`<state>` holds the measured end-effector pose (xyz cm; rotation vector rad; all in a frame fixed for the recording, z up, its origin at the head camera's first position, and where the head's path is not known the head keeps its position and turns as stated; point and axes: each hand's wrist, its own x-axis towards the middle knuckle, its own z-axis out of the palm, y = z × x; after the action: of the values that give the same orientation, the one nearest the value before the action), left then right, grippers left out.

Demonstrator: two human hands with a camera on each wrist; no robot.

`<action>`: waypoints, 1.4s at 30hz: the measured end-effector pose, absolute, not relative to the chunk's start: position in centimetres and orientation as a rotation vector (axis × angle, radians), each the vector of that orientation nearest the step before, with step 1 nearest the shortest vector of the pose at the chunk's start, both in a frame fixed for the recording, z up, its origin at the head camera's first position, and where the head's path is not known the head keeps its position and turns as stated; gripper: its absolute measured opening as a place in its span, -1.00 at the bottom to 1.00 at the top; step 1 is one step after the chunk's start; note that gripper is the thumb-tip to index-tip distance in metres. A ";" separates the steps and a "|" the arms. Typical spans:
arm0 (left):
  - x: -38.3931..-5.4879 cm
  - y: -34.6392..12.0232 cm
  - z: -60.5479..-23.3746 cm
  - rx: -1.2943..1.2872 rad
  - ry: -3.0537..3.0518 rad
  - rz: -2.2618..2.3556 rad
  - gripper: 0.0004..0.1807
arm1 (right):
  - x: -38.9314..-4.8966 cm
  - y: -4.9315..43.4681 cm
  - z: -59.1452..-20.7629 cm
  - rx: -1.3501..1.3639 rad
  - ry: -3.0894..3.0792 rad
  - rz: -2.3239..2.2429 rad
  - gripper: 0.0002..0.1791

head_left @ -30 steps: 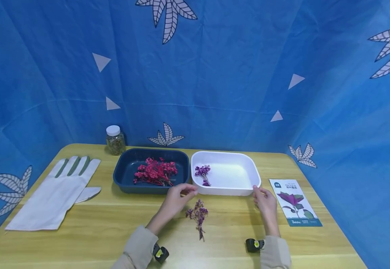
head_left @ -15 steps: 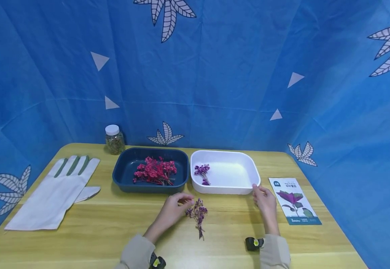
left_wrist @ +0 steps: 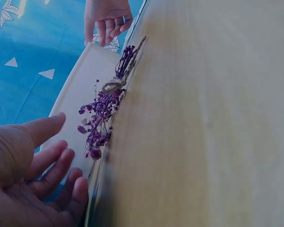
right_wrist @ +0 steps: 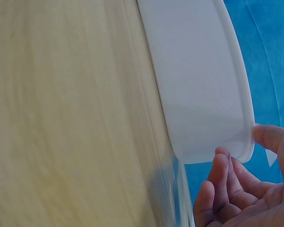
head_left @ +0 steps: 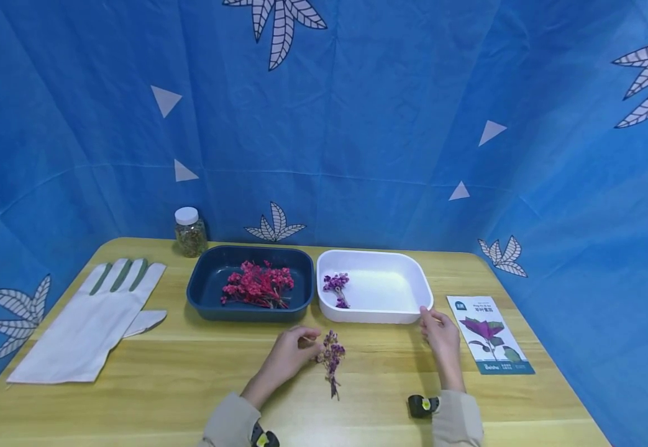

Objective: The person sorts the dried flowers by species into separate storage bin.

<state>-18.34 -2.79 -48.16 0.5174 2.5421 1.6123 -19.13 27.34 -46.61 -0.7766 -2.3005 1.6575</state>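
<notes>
My left hand (head_left: 289, 355) is just left of a small bunch of dried purple flowers (head_left: 332, 360) lying on the table in front of the trays. Its fingers are loosely bent, with a gap between thumb and fingertips and nothing held. In the left wrist view, twine (left_wrist: 114, 86) ties the stems of the bunch. The right hand (head_left: 441, 335) grips the front right corner of a white tray (head_left: 376, 317), thumb at the rim and fingertips against the outer wall in the right wrist view. Another purple sprig (head_left: 336, 284) lies inside that tray at its left end.
A dark blue tray (head_left: 206, 304) holding pink-red dried flowers (head_left: 259, 284) stands left of the white one. Behind it is a lidded jar (head_left: 191, 234). White gloves (head_left: 86, 329) lie at the left, a seed packet (head_left: 490, 335) at the right. A blue curtain (head_left: 357, 124) surrounds the table.
My left hand has left the front left corner of the white tray and come down toward the person, beside the purple bunch. The right hand stays at its corner.
</notes>
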 end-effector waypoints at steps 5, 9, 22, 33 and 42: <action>-18.4 -3.1 -48.6 0.515 2.534 1.548 -0.59 | -19.1 27.3 -46.5 -0.786 -2.301 1.662 -0.34; -18.4 -3.2 -48.7 0.527 2.530 1.513 -0.56 | -19.1 27.3 -46.5 -0.787 -2.316 1.644 -0.35; -18.5 -3.1 -49.2 0.594 2.608 1.369 -0.66 | -19.1 27.3 -46.7 -0.790 -2.316 1.624 -0.30; -18.4 -3.1 -49.1 0.633 2.604 1.371 -0.88 | -19.2 27.3 -46.6 -0.785 -2.310 1.634 -0.33; -18.6 -3.1 -49.0 0.637 2.546 1.419 -0.89 | -19.2 27.3 -46.7 -0.799 -2.311 1.632 -0.32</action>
<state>-18.56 -3.07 -48.98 0.6367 2.5460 1.4195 -19.19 27.29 -46.71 -0.7988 -2.3107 1.6318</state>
